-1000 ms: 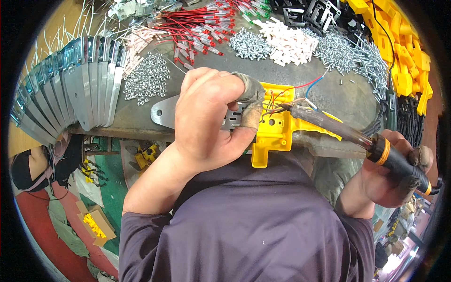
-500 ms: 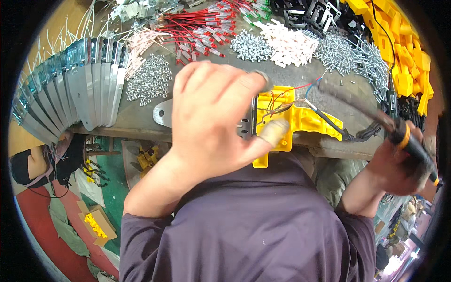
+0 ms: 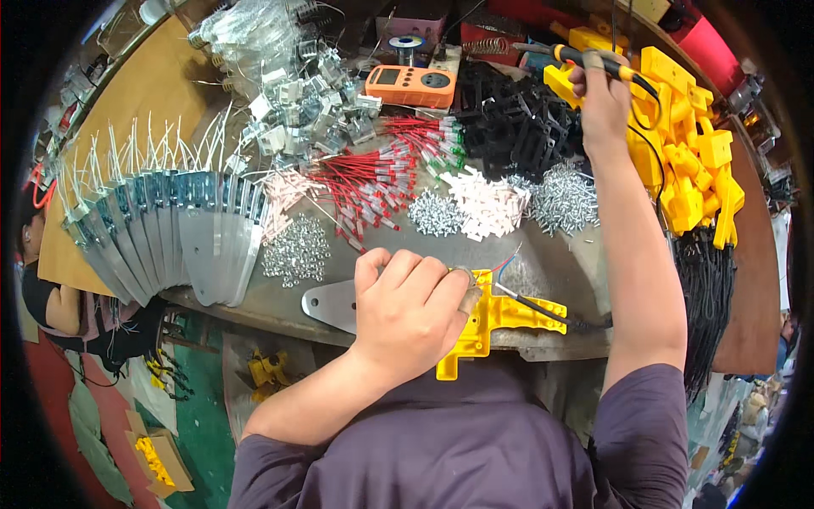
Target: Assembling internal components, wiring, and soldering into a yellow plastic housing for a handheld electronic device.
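My left hand [image 3: 409,312] is closed over a yellow plastic housing [image 3: 476,339] at the bench's front edge, its fingers curled on the left part. From under that hand a grey metal blade [image 3: 326,304] with a hole sticks out to the left. A black cable [image 3: 543,311] lies along the housing's handle, with thin red and blue wires [image 3: 507,263] rising at its end. Far off at the upper right, my right hand [image 3: 604,95] grips a soldering iron [image 3: 570,56] with a black and yellow handle, its tip pointing left near a coiled spring [image 3: 494,46].
An orange meter [image 3: 410,86] and a solder spool [image 3: 406,47] stand at the back. Piles of nuts [image 3: 297,248], screws [image 3: 564,199], white pieces [image 3: 487,204] and red-wired parts [image 3: 365,182] cover the bench's middle. Metal blades [image 3: 199,237] fan out left; yellow housings [image 3: 687,161] heap right.
My right hand has carried the soldering iron from the lower right up to the far back right. My left hand has closed down over the housing; the view has shifted to show more of the bench.
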`<state>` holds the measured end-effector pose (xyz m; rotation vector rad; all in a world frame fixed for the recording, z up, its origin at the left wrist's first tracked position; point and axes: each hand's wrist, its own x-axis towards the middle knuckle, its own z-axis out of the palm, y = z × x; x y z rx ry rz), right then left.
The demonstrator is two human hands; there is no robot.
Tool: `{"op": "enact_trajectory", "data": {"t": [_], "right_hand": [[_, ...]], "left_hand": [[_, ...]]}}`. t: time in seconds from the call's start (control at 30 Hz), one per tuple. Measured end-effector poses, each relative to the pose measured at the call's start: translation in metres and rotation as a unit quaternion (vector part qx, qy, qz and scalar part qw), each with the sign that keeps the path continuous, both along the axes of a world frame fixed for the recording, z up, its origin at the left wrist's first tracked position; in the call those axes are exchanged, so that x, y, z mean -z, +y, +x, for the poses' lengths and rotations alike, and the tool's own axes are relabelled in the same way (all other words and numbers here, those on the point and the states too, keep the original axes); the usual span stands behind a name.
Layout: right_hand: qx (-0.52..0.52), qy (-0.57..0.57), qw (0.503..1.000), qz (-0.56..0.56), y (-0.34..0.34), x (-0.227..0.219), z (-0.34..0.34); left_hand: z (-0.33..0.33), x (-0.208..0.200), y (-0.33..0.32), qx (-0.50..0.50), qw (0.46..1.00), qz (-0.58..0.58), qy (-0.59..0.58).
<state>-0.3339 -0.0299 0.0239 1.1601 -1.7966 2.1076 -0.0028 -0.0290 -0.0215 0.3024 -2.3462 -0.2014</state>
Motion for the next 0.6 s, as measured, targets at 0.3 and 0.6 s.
{"op": "enact_trajectory", "data": {"t": [0.3, 0.6], "right_hand": [[-0.258, -0.314, 0.901, 0.155, -0.02, 0.015, -0.044], [-0.368, 0.088, 0.829, 0.412, 0.122, 0.008, 0.121]], "left_hand": [[-0.008, 0.001, -0.002, 0.031, 0.998, 0.06, -0.005], [-0.008, 0.007, -0.006, 0.028, 0.998, 0.056, 0.019]]}}
